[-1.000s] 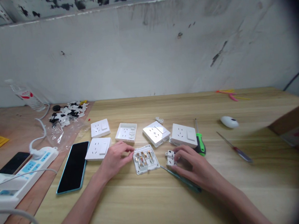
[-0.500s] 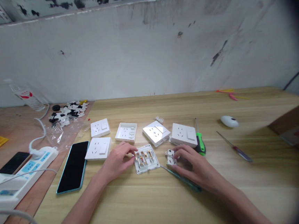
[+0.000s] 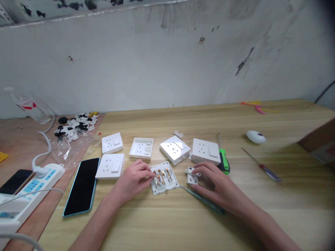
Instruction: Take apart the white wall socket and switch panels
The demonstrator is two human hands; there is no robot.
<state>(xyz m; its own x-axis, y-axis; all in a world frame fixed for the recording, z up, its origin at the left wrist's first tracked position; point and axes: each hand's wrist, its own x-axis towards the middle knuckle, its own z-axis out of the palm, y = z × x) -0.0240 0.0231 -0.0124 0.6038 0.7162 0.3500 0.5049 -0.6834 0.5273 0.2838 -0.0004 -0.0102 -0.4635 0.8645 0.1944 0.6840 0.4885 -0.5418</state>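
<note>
An opened white socket base (image 3: 169, 184) with brass contacts lies face up on the wooden table. My left hand (image 3: 135, 179) is at its left edge, thumb and fingertips pinched together; what they hold, if anything, is too small to tell. To the right of the base, my right hand (image 3: 211, 178) has its thumb and fingers round a small white plastic part (image 3: 192, 176). A dark green screwdriver (image 3: 205, 200) lies on the table, partly under my right hand. Behind the base sit a white open cover (image 3: 141, 148) and a white socket panel (image 3: 174, 149).
More white socket panels (image 3: 110, 165) stand at the left and behind my right hand. A phone (image 3: 81, 187) and a power strip (image 3: 32, 190) lie at the left. Right of centre are a green-handled screwdriver (image 3: 224, 161), another screwdriver (image 3: 268, 171) and a white mouse (image 3: 255, 136).
The thumb and fingers of my left hand have closed together at the base's edge. My right hand has barely moved and stays on the white part.
</note>
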